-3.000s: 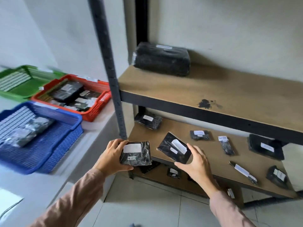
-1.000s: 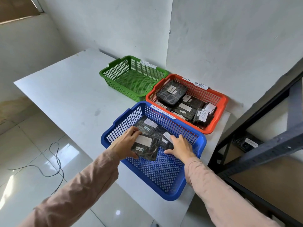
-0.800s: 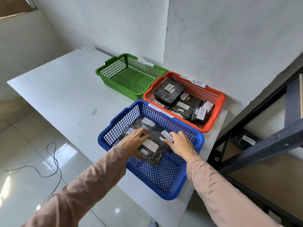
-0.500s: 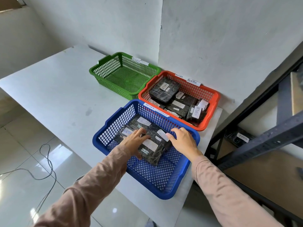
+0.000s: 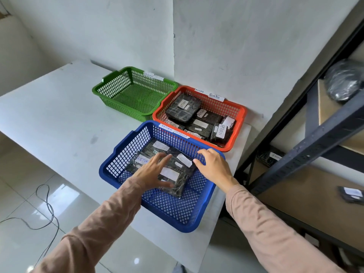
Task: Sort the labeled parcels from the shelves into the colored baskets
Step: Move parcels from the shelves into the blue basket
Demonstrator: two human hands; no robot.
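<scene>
A blue basket (image 5: 173,211) stands at the white table's near right edge and holds several black wrapped parcels with white labels. The nearest parcel (image 5: 178,181) lies flat in it. My left hand (image 5: 152,173) hovers over that parcel with spread, straight fingers and holds nothing. My right hand (image 5: 213,167) is over the basket's right rim, fingers relaxed, next to a second parcel (image 5: 182,159). Behind stands an orange basket (image 5: 239,119) with several labeled parcels, and a green basket (image 5: 110,89) with nothing in it.
A dark metal shelf unit (image 5: 317,140) with wooden boards rises at the right, carrying a large black wrapped bundle (image 5: 343,83) and small parcels (image 5: 351,194). A cable (image 5: 47,205) lies on the tiled floor at the left. White walls close off the table's back.
Both hands carried parcels from the shelf into the blue basket, laid them down and let go. The left hand's fingers have now spread and lifted off the parcel.
</scene>
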